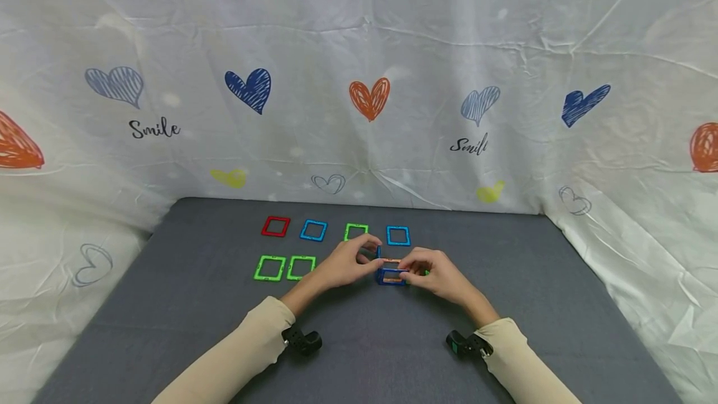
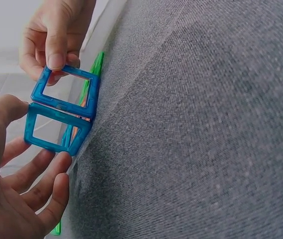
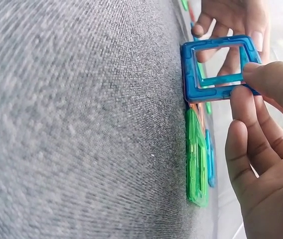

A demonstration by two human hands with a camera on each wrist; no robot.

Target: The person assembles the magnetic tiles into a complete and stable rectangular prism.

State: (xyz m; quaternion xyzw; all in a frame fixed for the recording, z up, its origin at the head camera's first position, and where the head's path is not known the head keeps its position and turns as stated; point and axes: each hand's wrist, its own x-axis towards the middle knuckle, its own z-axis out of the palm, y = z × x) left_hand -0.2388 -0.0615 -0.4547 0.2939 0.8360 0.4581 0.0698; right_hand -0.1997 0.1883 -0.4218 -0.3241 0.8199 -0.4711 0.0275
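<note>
Two blue square magnetic tiles stand upright, joined at a corner edge. My left hand [image 1: 348, 262] holds the left blue tile [image 2: 52, 145], thumb at its upper corner and fingertips along another edge. My right hand [image 1: 440, 276] pinches the front blue tile [image 3: 201, 93] by its edge between thumb and fingers. An orange tile [image 1: 391, 260] shows behind the front tile, partly hidden. Beside the joined tiles, a green tile [image 3: 196, 159] lies low on the cloth, mostly covered by my right hand in the head view.
Behind my hands lies a row of flat square tiles: red [image 1: 275, 226], blue [image 1: 313, 230], green [image 1: 356, 227] and blue [image 1: 398, 235]. Two green tiles [image 1: 270, 268] lie to the left. A grey cloth [image 1: 359, 354] covers the table; a heart-printed white curtain [image 1: 303, 80] hangs behind.
</note>
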